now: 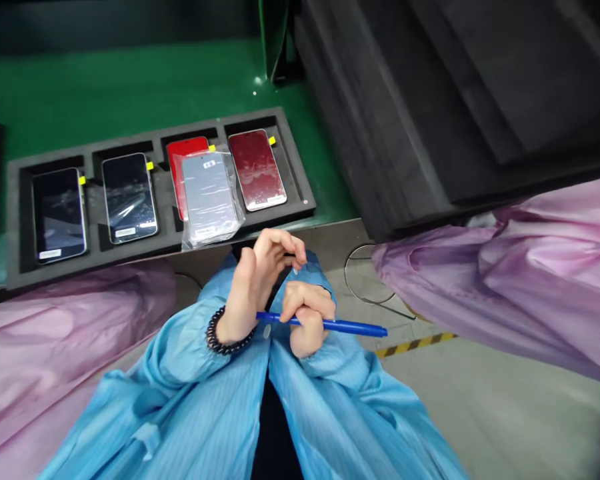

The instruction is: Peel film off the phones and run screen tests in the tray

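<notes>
In front of my body, my right hand (pixel 309 317) is closed around a blue pen (pixel 357 327), which lies nearly level and points right. The pen's other end reaches the heel of my left hand (pixel 260 280). That hand has its thumb apart and its fingers loosely bent, with nothing visible in it. Just beyond it is a black foam tray (pixel 297 167) of smartphones with yellow tabs. A grey phone in a clear plastic bag (pixel 210 197) lies partly over a red phone (pixel 176 167). To its right sits a phone with a reddish screen (pixel 257 170); dark-screened phones (pixel 130 197) fill the left slots.
The tray rests on a green bench top (pixel 130 87), along its front edge. Large black foam slabs (pixel 405 120) are stacked at the right. People in pink garments (pixel 530 267) are close on both sides. Yellow-black tape (pixel 415 345) marks the floor.
</notes>
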{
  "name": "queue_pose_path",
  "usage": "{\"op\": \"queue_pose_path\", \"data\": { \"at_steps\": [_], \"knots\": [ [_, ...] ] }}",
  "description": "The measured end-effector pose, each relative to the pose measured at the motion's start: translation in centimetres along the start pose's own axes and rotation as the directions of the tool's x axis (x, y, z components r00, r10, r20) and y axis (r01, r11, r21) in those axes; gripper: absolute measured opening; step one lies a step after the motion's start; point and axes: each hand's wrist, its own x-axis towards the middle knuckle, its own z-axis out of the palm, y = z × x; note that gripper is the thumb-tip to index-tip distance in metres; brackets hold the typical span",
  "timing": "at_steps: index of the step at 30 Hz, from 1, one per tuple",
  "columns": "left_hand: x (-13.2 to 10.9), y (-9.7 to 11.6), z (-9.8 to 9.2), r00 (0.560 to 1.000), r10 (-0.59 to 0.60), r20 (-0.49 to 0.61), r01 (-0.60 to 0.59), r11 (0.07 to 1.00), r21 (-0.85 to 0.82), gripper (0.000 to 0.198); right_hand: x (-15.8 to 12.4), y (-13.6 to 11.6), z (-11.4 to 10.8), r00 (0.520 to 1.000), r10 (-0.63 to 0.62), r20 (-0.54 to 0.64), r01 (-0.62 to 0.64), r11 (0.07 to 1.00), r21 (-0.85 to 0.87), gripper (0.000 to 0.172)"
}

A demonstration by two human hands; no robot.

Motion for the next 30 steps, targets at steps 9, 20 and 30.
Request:
{"op": "queue_pose_path", "data": {
  "at_steps": [9,20,30],
  "knots": [
    [-1.6,-0.9,1.0,1.0,-0.022,-0.012,0.021,1.0,-0.02,0.053,-1.4,0.4,1.7,0.992,-0.055,-0.116,0.049,0.997,-0.06,0.029],
    [-0.8,4.5,-8.9,0.788,0.381,-0.483,0.35,0.368,0.861,0.03,1.2,-1.6,-11.5,0.879,0.328,0.346,-0.003,0.729,-0.685,0.02],
    [3.0,4.7,-11.2,0.783,-0.016,-0.622,0.622,0.011,0.783,0.056,-8.6,6.2,-25.7,0.55,0.804,0.228,-0.315,0.452,-0.834,0.038]
  ]
}}
